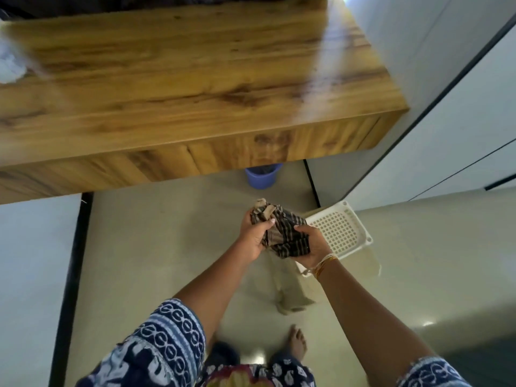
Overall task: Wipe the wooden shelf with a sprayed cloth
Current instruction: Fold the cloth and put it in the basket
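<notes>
1. Cloth (pixel 282 233), dark with pale checks, sits bunched between both hands, held out in front of the person's body above the floor (pixel 167 247).
2. Her left hand (pixel 255 237) clenches the cloth's left side, thumb pressed over a pale folded edge at the top.
3. Her right hand (pixel 311 244) grips the cloth's right and lower part, fingers curled around the bundle; thread bands (pixel 324 265) circle that wrist.
4. Above and beyond the grip stands the wooden shelf (pixel 181 79), well apart from the cloth, its top glossy with streaks of glare.
5. Just right of the grip, lower down on the floor, lies a white perforated basket (pixel 342 230), partly covered by the right hand and wrist.
6. Beyond the grip, under the shelf's front edge, a blue bucket (pixel 264 177) shows only its lower half.
7. A blurred pale shape (pixel 9 64) at the shelf's far left edge cannot be made out.
8. Whether the cloth is damp cannot be told.
9. Below the grip, a bare foot (pixel 297 342) and patterned blue sleeves (pixel 167 339) are visible.
</notes>
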Motion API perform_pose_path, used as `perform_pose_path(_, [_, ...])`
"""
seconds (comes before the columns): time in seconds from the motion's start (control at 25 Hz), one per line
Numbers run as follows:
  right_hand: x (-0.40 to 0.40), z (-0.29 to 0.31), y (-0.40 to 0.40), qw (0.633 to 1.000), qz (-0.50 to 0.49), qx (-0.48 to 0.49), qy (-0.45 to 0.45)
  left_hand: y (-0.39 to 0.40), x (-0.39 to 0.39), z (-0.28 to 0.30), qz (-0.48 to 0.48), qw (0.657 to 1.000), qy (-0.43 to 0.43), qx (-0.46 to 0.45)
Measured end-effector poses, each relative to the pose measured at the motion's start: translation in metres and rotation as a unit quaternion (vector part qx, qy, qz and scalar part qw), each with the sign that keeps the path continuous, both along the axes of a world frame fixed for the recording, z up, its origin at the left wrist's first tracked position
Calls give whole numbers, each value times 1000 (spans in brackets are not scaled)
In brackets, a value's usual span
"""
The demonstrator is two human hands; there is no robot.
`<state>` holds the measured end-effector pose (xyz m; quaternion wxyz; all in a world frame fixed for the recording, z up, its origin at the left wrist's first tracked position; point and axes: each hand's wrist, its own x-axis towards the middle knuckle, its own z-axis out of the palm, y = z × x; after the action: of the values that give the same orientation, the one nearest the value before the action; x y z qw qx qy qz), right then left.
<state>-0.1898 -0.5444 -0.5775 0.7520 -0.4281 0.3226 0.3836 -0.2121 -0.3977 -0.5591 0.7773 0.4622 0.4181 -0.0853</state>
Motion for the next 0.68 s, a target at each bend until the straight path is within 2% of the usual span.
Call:
perform_pose_path(0.12, [8,-35,-47,999,-25,-30,21,-50,14,-40,-21,999,24,7])
perform_pose_path(0.32, [22,-123,-87,991,-84,-96,48,-91,37,-106,-73,992,61,84])
perform_pose_path(0.44, [27,-135,-94,987,-98,-111,65,-100,46,-129,-109,984,93,104])
perform_pose_path(0.56, [30,-150,-99,977,-43,-203,47,-101,51,-149,-152,973,118,124])
perform_pose_path(0.68, [33,-167,-100,961,32,-273,9,-101,55,-159,-194,961,108,163])
